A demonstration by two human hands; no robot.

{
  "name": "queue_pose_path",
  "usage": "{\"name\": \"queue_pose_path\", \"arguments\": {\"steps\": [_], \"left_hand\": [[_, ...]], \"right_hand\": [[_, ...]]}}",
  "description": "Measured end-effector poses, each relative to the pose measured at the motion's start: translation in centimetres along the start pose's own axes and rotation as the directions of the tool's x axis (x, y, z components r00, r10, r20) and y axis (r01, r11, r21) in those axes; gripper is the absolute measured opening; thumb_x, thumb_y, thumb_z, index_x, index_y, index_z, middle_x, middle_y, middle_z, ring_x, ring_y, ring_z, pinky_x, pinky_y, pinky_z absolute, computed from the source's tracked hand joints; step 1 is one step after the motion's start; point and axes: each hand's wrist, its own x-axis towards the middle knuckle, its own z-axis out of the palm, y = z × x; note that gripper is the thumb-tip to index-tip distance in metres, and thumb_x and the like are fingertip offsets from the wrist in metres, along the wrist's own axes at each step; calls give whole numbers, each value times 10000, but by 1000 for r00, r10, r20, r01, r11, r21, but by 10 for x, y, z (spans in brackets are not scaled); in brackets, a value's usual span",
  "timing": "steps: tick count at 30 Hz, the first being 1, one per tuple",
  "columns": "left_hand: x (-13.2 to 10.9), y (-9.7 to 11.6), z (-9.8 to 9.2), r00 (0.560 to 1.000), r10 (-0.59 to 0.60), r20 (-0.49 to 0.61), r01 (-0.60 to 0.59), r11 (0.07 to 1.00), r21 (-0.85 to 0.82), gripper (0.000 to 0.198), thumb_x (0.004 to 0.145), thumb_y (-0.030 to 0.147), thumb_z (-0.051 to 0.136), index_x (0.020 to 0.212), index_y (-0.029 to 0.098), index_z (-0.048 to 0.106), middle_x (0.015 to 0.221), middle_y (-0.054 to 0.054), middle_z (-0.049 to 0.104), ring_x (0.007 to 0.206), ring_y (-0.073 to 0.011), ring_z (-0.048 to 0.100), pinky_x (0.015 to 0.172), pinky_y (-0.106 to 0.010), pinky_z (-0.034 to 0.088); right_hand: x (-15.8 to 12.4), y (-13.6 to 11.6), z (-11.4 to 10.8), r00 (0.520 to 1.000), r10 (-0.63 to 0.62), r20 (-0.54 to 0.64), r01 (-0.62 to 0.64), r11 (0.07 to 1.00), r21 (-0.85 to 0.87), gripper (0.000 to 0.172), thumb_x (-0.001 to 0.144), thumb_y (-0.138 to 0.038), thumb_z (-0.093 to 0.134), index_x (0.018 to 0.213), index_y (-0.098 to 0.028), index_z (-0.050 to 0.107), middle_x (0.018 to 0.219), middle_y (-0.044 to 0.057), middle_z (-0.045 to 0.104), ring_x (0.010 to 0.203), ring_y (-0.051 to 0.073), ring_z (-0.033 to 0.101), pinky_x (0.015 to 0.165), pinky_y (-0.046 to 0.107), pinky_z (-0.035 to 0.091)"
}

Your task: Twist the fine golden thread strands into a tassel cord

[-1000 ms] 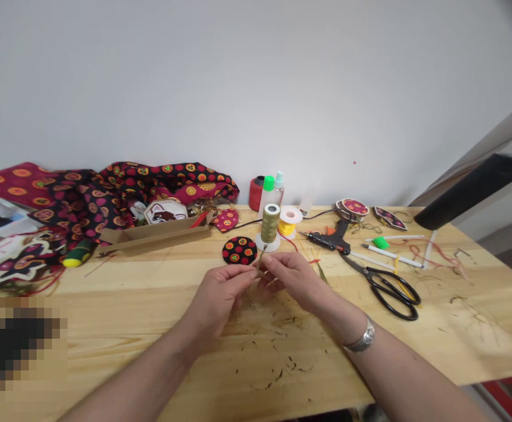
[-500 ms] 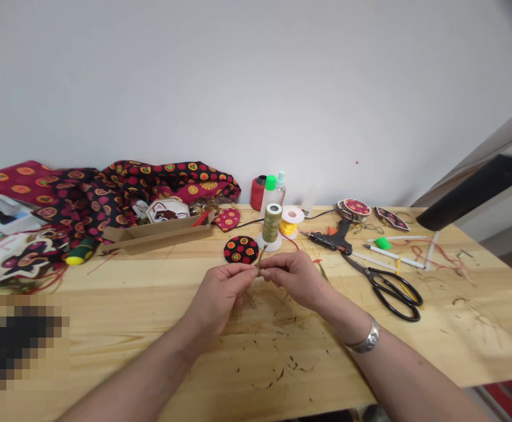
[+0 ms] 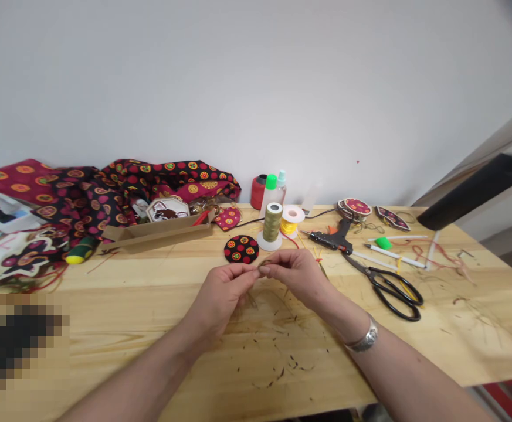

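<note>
My left hand (image 3: 223,296) and my right hand (image 3: 297,275) meet above the wooden table (image 3: 150,328), fingertips pinched together on a short length of olive-green thread (image 3: 262,269). A silver bracelet (image 3: 365,339) sits on my right wrist. Just beyond my fingers lies a round black fabric disc with red and yellow dots (image 3: 240,249). Behind it stands an olive thread spool (image 3: 272,225) next to a yellow thread spool (image 3: 290,221).
Black scissors (image 3: 390,287), a black glue gun (image 3: 331,239), white pens (image 3: 392,255) and patterned cutouts (image 3: 356,207) lie to the right. Patterned fabric (image 3: 119,187), a cardboard box (image 3: 159,231) and glue bottles (image 3: 272,189) sit at the back left. Thread scraps litter the table.
The thread end that stood up between my fingertips is now bent down into a small loop. Both hands stay in nearly the same place.
</note>
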Motion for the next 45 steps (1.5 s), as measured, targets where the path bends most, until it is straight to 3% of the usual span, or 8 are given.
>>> {"name": "queue_pose_path", "arguments": {"steps": [11,23,27,30,34,36,39,45], "left_hand": [[1,3,0,996,0,92,5,998,-57,185,688,311,613,695,128,637,497,47,450,411,-26,293,386,-165,190],[-1,8,-3,996,82,-38,-70,966,251,237,676,375,609,780,176,686,723,-12,653,443,-55,373,424,-198,268],[0,8,-4,989,131,-63,-109,955,277,186,648,363,630,678,185,676,1031,-39,633,630,-111,537,528,-224,361],[2,9,-5,982,176,-75,-145,939,311,155,622,341,653,632,189,678,1022,-55,636,834,-181,557,630,-246,389],[1,11,-5,992,118,-43,-110,981,159,156,622,326,667,641,171,676,1008,-59,615,670,-115,519,503,-215,340],[0,11,-5,998,38,42,-38,999,2,154,639,308,666,665,157,667,797,-27,610,487,-43,395,425,-190,261],[0,8,-4,983,-39,181,69,984,-164,131,661,271,664,691,144,648,506,67,413,400,-11,215,394,-176,168],[-1,6,-4,962,-57,266,109,977,-182,123,674,246,651,705,129,632,628,19,506,425,-11,231,409,-188,165]], "right_hand": [[0,-2,-2,998,-69,-2,68,989,-129,107,698,-194,579,600,-151,577,577,-27,553,558,85,477,566,220,377],[0,-2,-5,995,-89,-42,77,967,-245,99,707,-196,554,622,-151,580,605,-16,562,585,98,471,581,224,369],[0,-4,-5,994,-90,-56,71,960,-272,97,699,-184,550,609,-154,570,599,-15,566,585,101,479,585,223,380],[0,-5,-5,993,-97,-72,71,951,-302,93,703,-178,542,618,-154,570,606,-12,572,590,103,482,588,225,381],[0,-5,-5,990,-115,-80,82,940,-331,83,703,-170,540,627,-155,571,612,-11,573,590,104,488,587,228,386],[-1,-4,-3,988,-125,-89,90,940,-329,84,705,-180,545,628,-157,569,616,-7,576,594,109,504,588,234,394],[-3,-4,-1,990,-117,-79,93,962,-258,84,717,-194,538,642,-162,560,628,1,595,614,123,550,607,248,421],[-4,-5,0,985,-153,-83,127,957,-261,96,715,-172,529,626,-169,562,585,-14,581,559,110,522,572,242,410]]}}
